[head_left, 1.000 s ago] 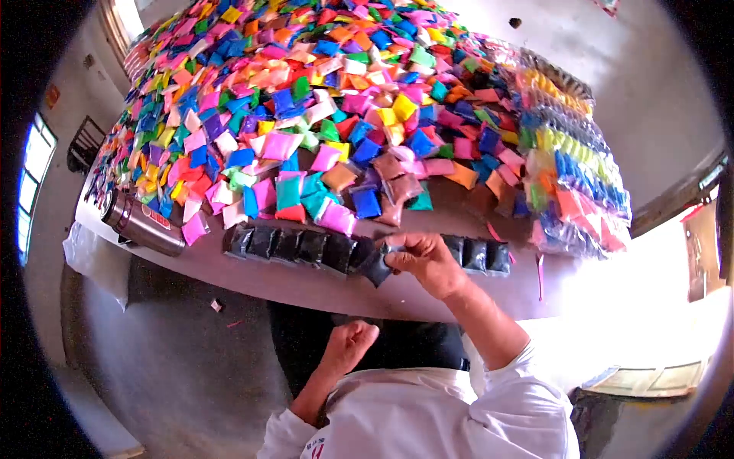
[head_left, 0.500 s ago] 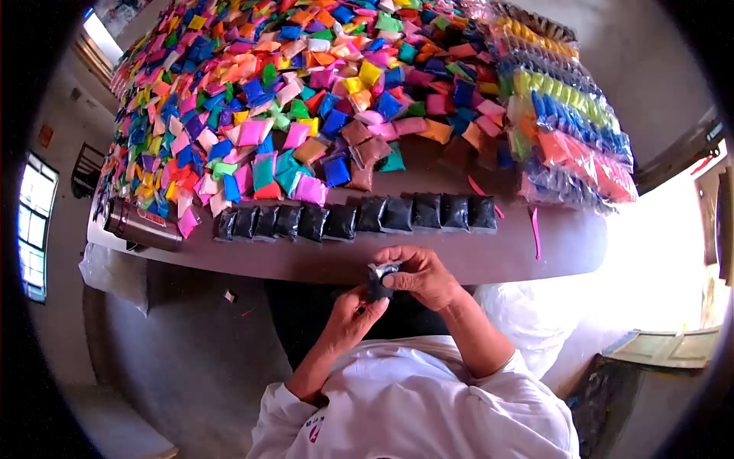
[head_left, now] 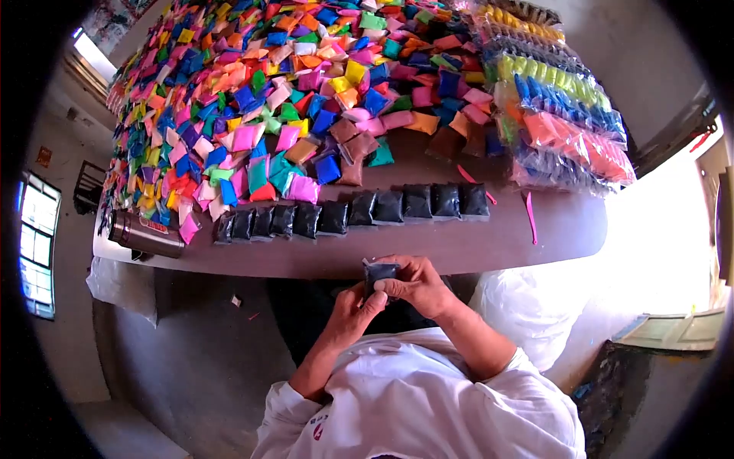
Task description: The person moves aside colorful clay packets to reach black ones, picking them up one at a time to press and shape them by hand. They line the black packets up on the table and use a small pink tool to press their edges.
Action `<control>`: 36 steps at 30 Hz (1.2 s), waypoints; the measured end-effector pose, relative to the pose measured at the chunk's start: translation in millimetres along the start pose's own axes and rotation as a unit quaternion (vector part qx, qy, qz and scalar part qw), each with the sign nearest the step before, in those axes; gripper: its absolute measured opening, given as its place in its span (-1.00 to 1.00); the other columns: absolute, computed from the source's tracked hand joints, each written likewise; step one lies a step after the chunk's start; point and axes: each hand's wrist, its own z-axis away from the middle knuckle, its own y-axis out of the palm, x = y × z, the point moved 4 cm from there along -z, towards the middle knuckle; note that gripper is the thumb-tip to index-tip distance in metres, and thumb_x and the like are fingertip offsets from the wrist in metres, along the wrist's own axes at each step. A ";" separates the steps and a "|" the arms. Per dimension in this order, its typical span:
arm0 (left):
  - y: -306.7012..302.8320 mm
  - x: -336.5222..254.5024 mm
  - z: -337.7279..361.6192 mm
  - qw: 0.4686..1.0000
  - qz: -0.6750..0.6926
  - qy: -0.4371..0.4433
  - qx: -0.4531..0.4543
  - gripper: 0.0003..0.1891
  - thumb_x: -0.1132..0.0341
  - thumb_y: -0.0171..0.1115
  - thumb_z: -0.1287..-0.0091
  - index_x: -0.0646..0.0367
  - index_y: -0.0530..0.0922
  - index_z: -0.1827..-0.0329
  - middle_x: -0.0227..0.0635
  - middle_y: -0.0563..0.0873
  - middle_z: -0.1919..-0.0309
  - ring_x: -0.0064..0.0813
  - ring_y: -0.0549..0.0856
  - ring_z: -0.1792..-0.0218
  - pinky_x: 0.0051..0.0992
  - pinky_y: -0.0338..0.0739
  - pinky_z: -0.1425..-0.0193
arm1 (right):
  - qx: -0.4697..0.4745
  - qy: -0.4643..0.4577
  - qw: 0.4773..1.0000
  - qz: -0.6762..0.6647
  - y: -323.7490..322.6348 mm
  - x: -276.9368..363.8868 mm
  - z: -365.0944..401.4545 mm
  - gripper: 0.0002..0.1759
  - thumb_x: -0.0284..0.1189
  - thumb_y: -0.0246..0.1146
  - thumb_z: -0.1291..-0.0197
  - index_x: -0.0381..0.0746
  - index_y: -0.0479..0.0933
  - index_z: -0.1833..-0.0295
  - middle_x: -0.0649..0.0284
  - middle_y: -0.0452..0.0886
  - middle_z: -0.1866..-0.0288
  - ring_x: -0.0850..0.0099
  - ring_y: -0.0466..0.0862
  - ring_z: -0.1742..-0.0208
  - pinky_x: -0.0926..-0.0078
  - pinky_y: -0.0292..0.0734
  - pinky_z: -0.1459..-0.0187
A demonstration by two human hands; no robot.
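Observation:
A small black packet (head_left: 378, 273) is held between both my hands in front of my chest, just below the table's near edge. My right hand (head_left: 417, 287) grips its right side and top. My left hand (head_left: 353, 310) pinches its lower left corner. On the brown table (head_left: 459, 245) beyond lies a row of several black packets (head_left: 359, 210), side by side. Behind that row spreads a big heap of small coloured packets (head_left: 306, 92).
A metal flask (head_left: 145, 233) lies on its side at the table's left end. Clear bags of sorted coloured packets (head_left: 566, 122) are stacked at the right. Two pink strips (head_left: 530, 216) lie near them. A white sack (head_left: 527, 314) stands on the floor at my right.
My right hand carried a black packet from the row on the table back toward my chest. My left hand rose to meet it, and both now hold it.

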 end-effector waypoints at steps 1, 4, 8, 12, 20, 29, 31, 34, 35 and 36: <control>0.1 1.9 0.7 1.000 0.011 0.004 -0.015 -0.59 0.01 0.18 -0.38 0.28 0.56 0.17 -0.41 0.62 0.44 -0.63 0.57 0.37 -0.60 0.47 0.26 | 0.011 -0.001 1.000 0.004 2.1 1.3 -0.1 -0.70 -0.48 0.29 -0.25 -0.36 0.53 -0.05 0.32 0.64 0.25 0.57 0.60 0.31 0.61 0.58 0.25; 2.2 1.8 2.6 0.999 -0.014 0.011 -0.033 -0.57 -0.01 0.13 -0.41 0.28 0.57 0.16 -0.37 0.65 0.42 -0.58 0.61 0.35 -0.57 0.51 0.23 | 0.007 -0.032 0.999 0.036 5.7 1.1 -0.9 -0.73 -0.40 0.24 -0.31 -0.36 0.53 -0.01 0.31 0.61 0.36 0.58 0.58 0.41 0.61 0.56 0.35; 1.4 3.8 3.8 1.000 -0.016 0.003 -0.016 -0.57 -0.01 0.10 -0.43 0.28 0.57 0.16 -0.34 0.67 0.40 -0.56 0.63 0.34 -0.55 0.53 0.21 | -0.019 -0.045 0.997 0.052 5.3 -2.8 0.1 -0.76 -0.38 0.22 -0.34 -0.36 0.54 0.06 0.30 0.60 0.40 0.59 0.57 0.45 0.65 0.52 0.41; 4.9 -0.7 7.0 0.999 -0.041 0.013 0.008 -0.52 -0.07 0.04 -0.44 0.29 0.54 0.12 -0.33 0.64 0.35 -0.52 0.61 0.33 -0.49 0.50 0.20 | -0.018 -0.030 0.996 0.082 2.3 -4.3 1.3 -0.76 -0.34 0.23 -0.33 -0.34 0.53 0.26 0.32 0.59 0.48 0.60 0.55 0.50 0.66 0.45 0.48; 8.2 -2.4 9.5 0.998 -0.014 0.041 0.035 -0.56 -0.03 0.05 -0.45 0.27 0.53 0.18 -0.37 0.61 0.39 -0.57 0.55 0.37 -0.52 0.47 0.24 | 0.004 -0.025 0.996 0.088 4.0 -3.9 2.7 -0.77 -0.36 0.26 -0.31 -0.31 0.56 0.32 0.34 0.59 0.47 0.62 0.55 0.48 0.70 0.46 0.46; 4.4 6.3 5.0 1.000 -0.012 -0.008 0.000 -0.61 0.05 0.01 -0.49 0.26 0.53 0.21 -0.41 0.60 0.40 -0.60 0.53 0.39 -0.55 0.45 0.27 | -0.020 -0.025 0.997 0.072 9.3 -1.6 -1.1 -0.79 -0.39 0.26 -0.29 -0.34 0.49 0.15 0.26 0.61 0.43 0.52 0.62 0.52 0.62 0.53 0.51; 6.2 5.3 5.6 1.000 0.001 0.028 0.008 -0.58 -0.02 0.12 -0.41 0.24 0.56 0.23 -0.38 0.63 0.45 -0.59 0.57 0.41 -0.58 0.49 0.29 | -0.020 -0.033 0.997 0.068 5.6 -5.3 -1.6 -0.82 -0.42 0.26 -0.29 -0.34 0.49 0.17 0.26 0.61 0.44 0.53 0.62 0.54 0.63 0.52 0.53; 6.9 8.0 6.1 0.999 -0.008 0.034 0.032 -0.58 -0.02 0.13 -0.41 0.24 0.56 0.23 -0.37 0.63 0.45 -0.58 0.57 0.41 -0.56 0.49 0.29 | 0.003 -0.064 0.996 0.066 1.2 -11.3 -2.7 -0.85 -0.46 0.24 -0.28 -0.33 0.49 0.18 0.27 0.60 0.47 0.54 0.61 0.55 0.65 0.50 0.54; 6.9 8.9 6.3 0.999 -0.008 0.034 0.032 -0.58 -0.02 0.13 -0.41 0.24 0.56 0.23 -0.37 0.63 0.45 -0.58 0.57 0.41 -0.56 0.49 0.29 | 0.003 -0.063 0.996 0.066 1.2 -11.6 -2.6 -0.85 -0.46 0.24 -0.28 -0.33 0.49 0.18 0.27 0.60 0.47 0.54 0.61 0.55 0.65 0.50 0.54; 7.1 9.8 6.4 0.999 -0.012 0.031 0.033 -0.58 -0.03 0.13 -0.41 0.24 0.56 0.23 -0.36 0.63 0.45 -0.57 0.57 0.42 -0.56 0.49 0.29 | 0.004 -0.067 0.995 0.068 1.3 -11.5 -2.6 -0.86 -0.46 0.23 -0.29 -0.33 0.49 0.18 0.27 0.60 0.48 0.54 0.61 0.55 0.66 0.49 0.55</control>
